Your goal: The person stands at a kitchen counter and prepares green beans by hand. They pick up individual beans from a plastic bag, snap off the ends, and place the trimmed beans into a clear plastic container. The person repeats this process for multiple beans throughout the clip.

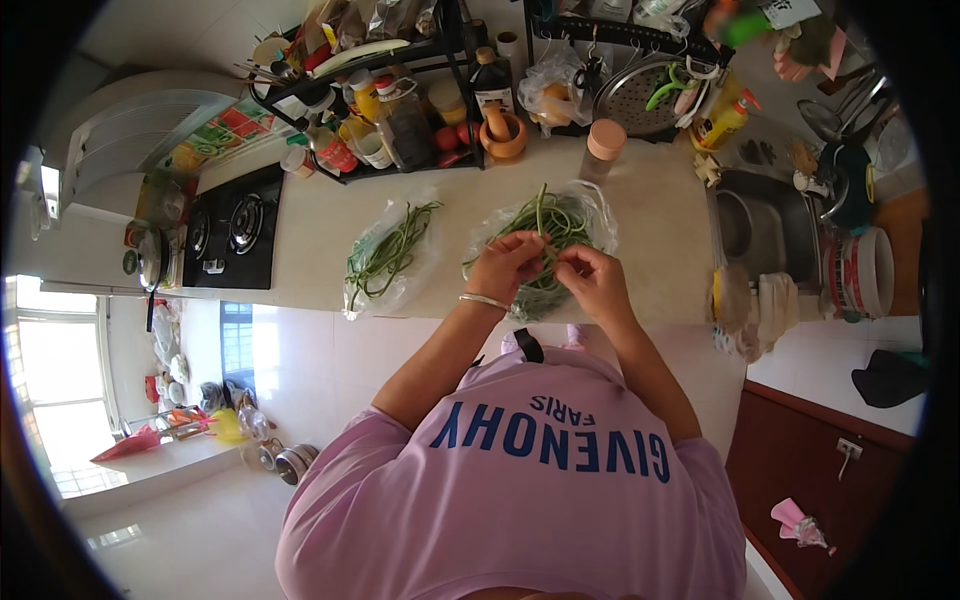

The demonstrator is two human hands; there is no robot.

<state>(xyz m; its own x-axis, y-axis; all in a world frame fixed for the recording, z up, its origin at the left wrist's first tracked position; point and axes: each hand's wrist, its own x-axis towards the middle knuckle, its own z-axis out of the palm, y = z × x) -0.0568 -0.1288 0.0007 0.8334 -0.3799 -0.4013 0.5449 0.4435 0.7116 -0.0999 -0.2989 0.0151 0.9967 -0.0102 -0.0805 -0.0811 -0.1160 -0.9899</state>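
Note:
Both hands meet above a clear plastic bag (604, 217) heaped with long green beans (566, 214). Pinched between the fingers of my left hand (506, 266) is a green bean (541, 210), whose upper end sticks up past the fingertips. My right hand (596, 277) grips the same bean lower down, close to the left fingertips; its exact hold is partly hidden. A bracelet circles my left wrist. Over to the left, a second pile of long beans (394, 251) lies on another clear plastic bag (427, 247), touched by neither hand.
Behind the beans stand a lidded jar (604, 146), a wooden mortar (504, 142) with its pestle, and a black rack (345, 176) of bottles. A gas hob (232, 232) is at the left end of the counter (660, 225). At the right is a steel sink (772, 225), with cloths (776, 300) over its front edge.

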